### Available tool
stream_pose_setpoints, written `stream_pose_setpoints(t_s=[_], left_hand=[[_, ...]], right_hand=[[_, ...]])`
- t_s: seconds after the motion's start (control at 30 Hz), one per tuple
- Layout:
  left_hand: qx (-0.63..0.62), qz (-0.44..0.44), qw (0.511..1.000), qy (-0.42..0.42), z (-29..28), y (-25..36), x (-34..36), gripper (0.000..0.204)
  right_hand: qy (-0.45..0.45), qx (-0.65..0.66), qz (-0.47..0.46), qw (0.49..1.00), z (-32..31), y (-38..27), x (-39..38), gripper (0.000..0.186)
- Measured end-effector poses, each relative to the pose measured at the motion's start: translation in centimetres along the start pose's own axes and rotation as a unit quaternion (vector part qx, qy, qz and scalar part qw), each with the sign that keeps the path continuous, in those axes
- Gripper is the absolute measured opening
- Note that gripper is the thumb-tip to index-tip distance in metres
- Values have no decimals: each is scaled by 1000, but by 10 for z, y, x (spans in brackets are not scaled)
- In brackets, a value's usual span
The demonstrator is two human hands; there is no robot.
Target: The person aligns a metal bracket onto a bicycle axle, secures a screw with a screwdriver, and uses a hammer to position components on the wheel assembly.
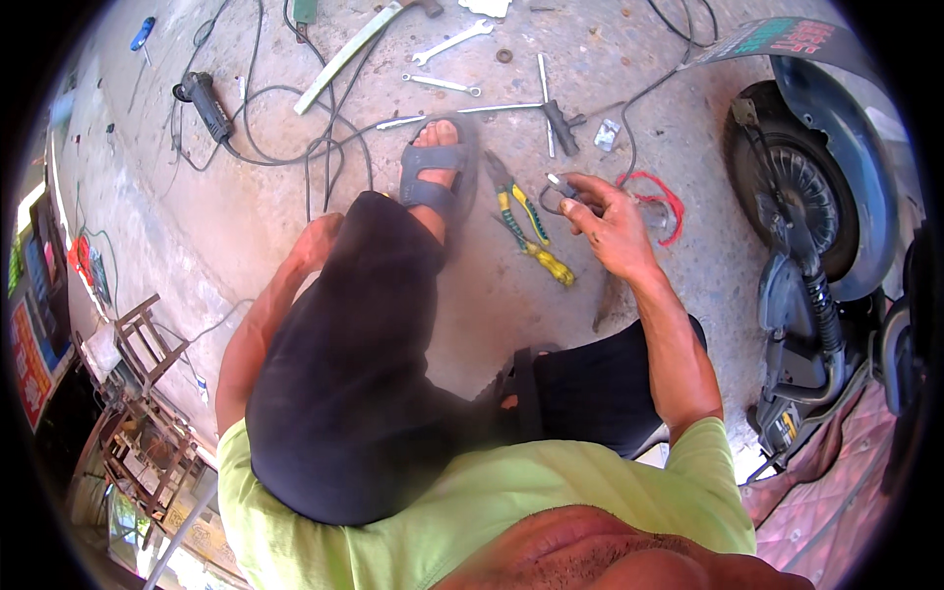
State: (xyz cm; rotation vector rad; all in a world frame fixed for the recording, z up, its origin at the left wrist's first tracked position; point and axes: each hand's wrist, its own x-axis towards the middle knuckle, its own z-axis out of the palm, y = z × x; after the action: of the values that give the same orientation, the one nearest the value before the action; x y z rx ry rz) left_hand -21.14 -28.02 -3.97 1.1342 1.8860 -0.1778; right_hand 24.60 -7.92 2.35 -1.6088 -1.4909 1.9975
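My right hand (615, 221) is raised over the floor at centre right, thumb and fingers pinched on a small white-tipped piece (560, 183). A thin dark loop shows beside that piece; its exact kind is too small to make out. My left hand (320, 241) rests beside my bent left knee, its fingers partly hidden behind the dark trouser leg. Just left of my right hand lie pliers (519, 202) with yellow and green handles. A screwdriver with a yellow handle (551, 265) is below them. Red cord (675, 206) lies curled on the floor past my right wrist.
Farther off lie an open-end wrench (452, 43), a smaller wrench (442, 85), a T-handle tool (562, 128) and a hammer (354, 54). A power tool (207, 106) with a tangled black cord is at left. A motorbike wheel (801, 187) stands at right.
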Motion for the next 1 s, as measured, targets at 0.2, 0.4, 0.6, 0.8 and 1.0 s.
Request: stream_pose_setpoints(t_s=[0.2, 0.4, 0.6, 0.8, 1.0], left_hand=[[-20, 15, 1000, -8, -6, 1, -4, 37], [-33, 29, 999, -21, -17, 5, -7, 37], [-64, 42, 997, -26, -27, 9, -7, 37], [-129, 36, 991, 27, -48, 3, -22, 37], [-208, 41, 968, 133, -98, 29, 5, 47]], right_hand=[[-3, -44, -45, 998, 3, 12, 5, 47], [-12, -26, -50, 998, 6, -3, -2, 46], [-9, -22, -44, 999, 7, -2, -2, 43], [-24, -85, -43, 995, 10, 0, 3, 47], [-22, -54, 2, 998, 15, 15, 9, 48]])
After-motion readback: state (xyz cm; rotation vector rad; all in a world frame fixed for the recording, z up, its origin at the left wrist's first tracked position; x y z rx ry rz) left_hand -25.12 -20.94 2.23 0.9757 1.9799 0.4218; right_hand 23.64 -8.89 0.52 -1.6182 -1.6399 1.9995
